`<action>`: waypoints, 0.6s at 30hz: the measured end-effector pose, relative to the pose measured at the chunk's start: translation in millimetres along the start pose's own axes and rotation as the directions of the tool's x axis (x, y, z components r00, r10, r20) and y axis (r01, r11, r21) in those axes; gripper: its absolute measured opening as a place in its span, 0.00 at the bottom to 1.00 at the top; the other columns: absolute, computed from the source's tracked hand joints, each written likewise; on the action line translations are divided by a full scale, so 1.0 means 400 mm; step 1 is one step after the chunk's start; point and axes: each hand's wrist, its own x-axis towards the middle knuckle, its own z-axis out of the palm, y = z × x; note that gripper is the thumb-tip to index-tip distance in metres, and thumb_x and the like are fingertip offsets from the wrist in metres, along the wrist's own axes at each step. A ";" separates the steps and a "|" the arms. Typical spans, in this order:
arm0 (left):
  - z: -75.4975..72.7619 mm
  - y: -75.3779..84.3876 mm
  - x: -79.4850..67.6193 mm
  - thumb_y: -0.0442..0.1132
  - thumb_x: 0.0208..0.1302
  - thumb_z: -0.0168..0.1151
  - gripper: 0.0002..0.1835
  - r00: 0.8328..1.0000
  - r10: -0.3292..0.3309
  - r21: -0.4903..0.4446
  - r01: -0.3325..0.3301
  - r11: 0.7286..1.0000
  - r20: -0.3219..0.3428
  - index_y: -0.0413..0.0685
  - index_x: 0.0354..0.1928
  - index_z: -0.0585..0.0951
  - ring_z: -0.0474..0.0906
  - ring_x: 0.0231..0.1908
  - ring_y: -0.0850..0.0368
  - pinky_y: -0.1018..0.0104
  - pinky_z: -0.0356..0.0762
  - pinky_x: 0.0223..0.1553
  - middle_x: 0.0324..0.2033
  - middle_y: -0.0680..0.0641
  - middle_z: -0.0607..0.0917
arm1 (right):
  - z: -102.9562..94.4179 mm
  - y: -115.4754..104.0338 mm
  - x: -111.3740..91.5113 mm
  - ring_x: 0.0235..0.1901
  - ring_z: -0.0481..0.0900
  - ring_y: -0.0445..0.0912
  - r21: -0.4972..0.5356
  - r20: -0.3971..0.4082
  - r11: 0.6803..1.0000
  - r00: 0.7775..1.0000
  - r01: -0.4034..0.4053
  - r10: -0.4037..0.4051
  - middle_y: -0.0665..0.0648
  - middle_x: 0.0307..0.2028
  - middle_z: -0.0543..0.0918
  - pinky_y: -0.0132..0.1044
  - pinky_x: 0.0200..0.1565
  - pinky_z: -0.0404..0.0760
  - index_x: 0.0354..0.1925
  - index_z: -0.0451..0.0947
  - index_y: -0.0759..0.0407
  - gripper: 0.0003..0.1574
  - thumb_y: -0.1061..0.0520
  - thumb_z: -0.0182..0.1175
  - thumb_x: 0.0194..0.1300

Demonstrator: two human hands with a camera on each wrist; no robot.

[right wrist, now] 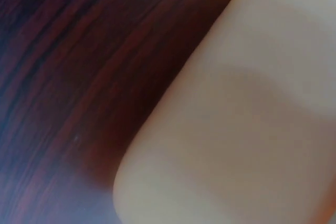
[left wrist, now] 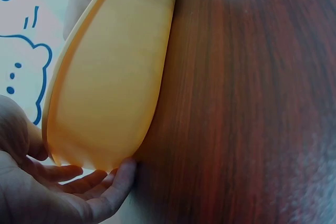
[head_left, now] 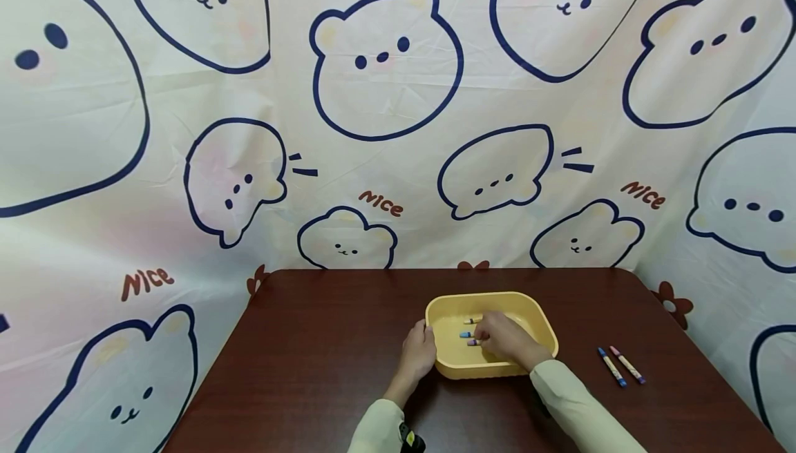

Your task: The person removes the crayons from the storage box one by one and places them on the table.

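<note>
A shallow yellow plastic tray [head_left: 454, 371] stands on the table. My left hand [head_left: 418, 353] grips its left end; in the left wrist view the fingers curl against the end wall and the thumb is by the rim. Over the inside of the tray, my right hand [head_left: 505, 337] reaches down with bent fingers. Beside its fingertips lie a yellow crayon [head_left: 471, 320], a blue crayon [head_left: 465, 334] and a purple crayon [head_left: 473, 342], their right parts covered by the hand. Whether it pinches one of them is hidden. The right wrist view has only the tray's blurred outer wall [right wrist: 220, 145].
Right of the tray, a blue crayon [head_left: 612, 367] and a pink-and-purple crayon [head_left: 627, 364] lie side by side on the dark brown wooden table [head_left: 323, 356]. Behind the table hangs a pale cloth [head_left: 385, 108] printed with bear faces.
</note>
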 end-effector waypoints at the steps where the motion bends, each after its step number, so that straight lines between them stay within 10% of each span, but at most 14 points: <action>1: 0.001 0.000 0.000 0.39 0.80 0.43 0.23 1.000 -0.002 0.000 0.002 1.000 -0.003 0.30 0.68 0.70 0.73 0.64 0.34 0.39 0.71 0.64 0.59 0.31 0.78 | 0.001 -0.001 -0.001 0.22 0.55 0.35 -0.007 -0.003 1.000 1.000 0.007 -0.007 0.41 0.16 0.59 0.27 0.27 0.54 0.13 0.73 0.56 0.20 0.76 0.64 0.47; 18: 0.002 -0.003 0.006 0.38 0.80 0.43 0.23 1.000 0.015 0.017 -0.015 1.000 -0.003 0.28 0.68 0.70 0.73 0.63 0.33 0.39 0.71 0.64 0.58 0.30 0.79 | 0.008 -0.007 -0.006 0.22 0.58 0.35 -0.105 -0.015 0.994 1.000 0.010 -0.012 0.42 0.18 0.65 0.28 0.27 0.59 0.11 0.71 0.51 0.25 0.70 0.67 0.55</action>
